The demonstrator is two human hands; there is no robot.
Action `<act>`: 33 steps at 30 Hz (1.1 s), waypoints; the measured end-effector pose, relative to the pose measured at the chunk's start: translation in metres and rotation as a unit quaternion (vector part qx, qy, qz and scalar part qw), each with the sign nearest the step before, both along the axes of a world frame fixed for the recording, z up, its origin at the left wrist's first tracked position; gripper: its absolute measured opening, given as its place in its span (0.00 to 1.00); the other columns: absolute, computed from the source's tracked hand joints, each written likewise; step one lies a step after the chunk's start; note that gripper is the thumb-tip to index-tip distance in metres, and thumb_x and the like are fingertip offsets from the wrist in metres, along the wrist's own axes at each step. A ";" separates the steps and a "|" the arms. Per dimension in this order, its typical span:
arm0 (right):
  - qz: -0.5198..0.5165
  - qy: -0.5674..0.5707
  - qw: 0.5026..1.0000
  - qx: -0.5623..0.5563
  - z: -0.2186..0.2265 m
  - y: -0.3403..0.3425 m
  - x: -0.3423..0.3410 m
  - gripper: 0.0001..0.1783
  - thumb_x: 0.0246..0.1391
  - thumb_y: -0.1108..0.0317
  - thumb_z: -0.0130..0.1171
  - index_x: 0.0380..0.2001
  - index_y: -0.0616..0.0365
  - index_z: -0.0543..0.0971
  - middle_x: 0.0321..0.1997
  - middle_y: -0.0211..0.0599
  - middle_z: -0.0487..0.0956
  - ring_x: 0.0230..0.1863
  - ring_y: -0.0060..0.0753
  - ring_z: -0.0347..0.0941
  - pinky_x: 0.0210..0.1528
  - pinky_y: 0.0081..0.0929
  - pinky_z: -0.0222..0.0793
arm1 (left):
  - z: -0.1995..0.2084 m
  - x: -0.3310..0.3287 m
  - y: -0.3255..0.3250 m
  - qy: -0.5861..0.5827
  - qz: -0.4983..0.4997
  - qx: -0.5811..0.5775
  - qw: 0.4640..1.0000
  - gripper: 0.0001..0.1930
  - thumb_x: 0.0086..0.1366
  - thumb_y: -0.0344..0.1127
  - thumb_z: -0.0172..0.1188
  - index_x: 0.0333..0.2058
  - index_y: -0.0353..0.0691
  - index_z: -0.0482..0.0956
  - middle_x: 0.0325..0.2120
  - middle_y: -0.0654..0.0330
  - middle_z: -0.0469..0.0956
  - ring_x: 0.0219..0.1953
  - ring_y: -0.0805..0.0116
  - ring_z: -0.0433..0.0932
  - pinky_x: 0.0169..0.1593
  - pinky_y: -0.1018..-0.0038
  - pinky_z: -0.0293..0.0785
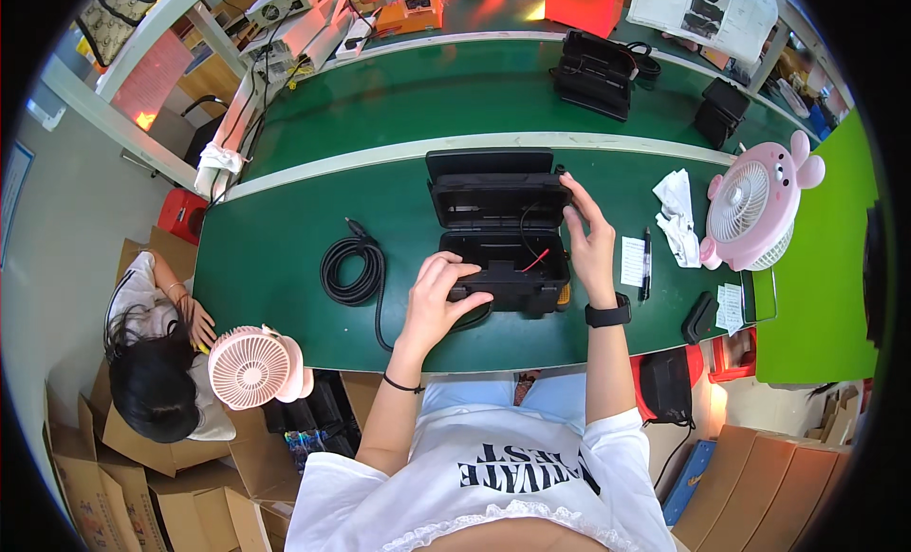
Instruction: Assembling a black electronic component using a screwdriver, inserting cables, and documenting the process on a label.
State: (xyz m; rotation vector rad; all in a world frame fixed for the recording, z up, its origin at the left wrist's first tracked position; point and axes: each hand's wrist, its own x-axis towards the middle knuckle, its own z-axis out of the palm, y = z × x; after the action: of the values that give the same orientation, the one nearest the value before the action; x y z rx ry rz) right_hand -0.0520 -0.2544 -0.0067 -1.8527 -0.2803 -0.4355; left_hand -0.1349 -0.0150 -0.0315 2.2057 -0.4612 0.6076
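Note:
A black plastic case [508,291] lies opened on the green table in front of me, its lid [493,193] tilted back on the far side. Inside the case shows a short red wire [537,260], and a thin dark wire runs up toward the lid. My left hand [436,301] grips the case's near left wall, fingers over the rim and thumb against the front. My right hand [593,244] holds the lid's right edge between fingers and thumb. A black cable [353,272] lies coiled to the left, its tail running toward the case.
Right of the case are a paper slip [631,261], a pen [646,265], white gloves [676,218] and a pink fan [745,206]. Two more black cases [593,78] stand beyond the white ledge [380,160]. At left, a person [157,362] sits near another fan [251,367] and cardboard boxes.

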 end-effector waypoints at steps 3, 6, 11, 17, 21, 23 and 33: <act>0.000 0.009 1.000 0.004 0.000 0.003 0.005 0.24 0.64 0.78 0.51 0.62 0.55 0.74 0.64 0.39 0.77 0.64 0.33 0.72 0.66 0.28 0.64 | 0.003 0.004 0.000 0.005 0.003 -0.016 1.000 0.24 0.44 0.40 0.79 0.39 0.38 0.81 0.34 0.56 0.78 0.44 0.54 0.77 0.48 0.62 0.74; -0.011 0.032 0.999 -0.019 -0.004 0.003 0.012 0.25 0.64 0.79 0.51 0.62 0.48 0.75 0.61 0.40 0.79 0.64 0.41 0.74 0.65 0.32 0.67 | 0.009 0.007 0.000 0.013 0.001 0.011 1.000 0.22 0.47 0.41 0.78 0.40 0.41 0.81 0.34 0.57 0.77 0.43 0.55 0.77 0.44 0.62 0.76; 0.017 0.086 0.996 0.004 -0.020 -0.005 0.023 0.27 0.64 0.79 0.52 0.64 0.47 0.73 0.59 0.42 0.80 0.61 0.32 0.75 0.64 0.27 0.66 | 0.012 0.003 -0.001 0.022 0.019 0.014 0.999 0.23 0.44 0.41 0.79 0.38 0.39 0.83 0.31 0.57 0.78 0.38 0.55 0.77 0.43 0.63 0.75; 0.021 0.083 0.996 -0.001 -0.023 -0.003 0.025 0.27 0.64 0.79 0.52 0.64 0.43 0.73 0.59 0.48 0.80 0.63 0.42 0.75 0.63 0.33 0.70 | 0.009 -0.001 -0.002 0.003 0.033 0.018 0.999 0.22 0.45 0.43 0.78 0.38 0.42 0.83 0.31 0.59 0.77 0.38 0.58 0.78 0.39 0.64 0.76; 0.051 0.079 0.995 0.037 -0.028 -0.009 0.028 0.27 0.64 0.79 0.51 0.65 0.48 0.72 0.60 0.49 0.79 0.65 0.40 0.73 0.64 0.31 0.68 | 0.005 -0.004 -0.003 -0.007 0.036 0.018 0.999 0.22 0.46 0.45 0.78 0.39 0.44 0.83 0.31 0.60 0.76 0.37 0.60 0.78 0.37 0.65 0.77; 0.048 0.094 0.994 0.031 -0.027 -0.010 0.027 0.27 0.64 0.79 0.52 0.65 0.48 0.72 0.60 0.49 0.78 0.65 0.40 0.73 0.64 0.31 0.68 | 0.003 -0.007 -0.001 -0.013 0.033 0.014 0.999 0.22 0.46 0.45 0.78 0.39 0.44 0.83 0.31 0.60 0.75 0.37 0.60 0.78 0.36 0.65 0.77; 0.051 0.111 0.991 0.054 -0.023 -0.012 0.018 0.26 0.65 0.76 0.53 0.65 0.50 0.72 0.61 0.49 0.78 0.66 0.40 0.72 0.65 0.30 0.67 | -0.010 -0.019 0.000 -0.056 0.022 0.004 0.998 0.23 0.40 0.44 0.80 0.36 0.44 0.84 0.29 0.61 0.73 0.36 0.60 0.77 0.35 0.66 0.76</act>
State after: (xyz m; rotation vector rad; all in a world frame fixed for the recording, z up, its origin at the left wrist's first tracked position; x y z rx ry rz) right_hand -0.0338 -0.2666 -0.0300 -1.7547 -0.1947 -0.1677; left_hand -0.1538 -0.0153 -0.0418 2.2026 -0.4745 0.7562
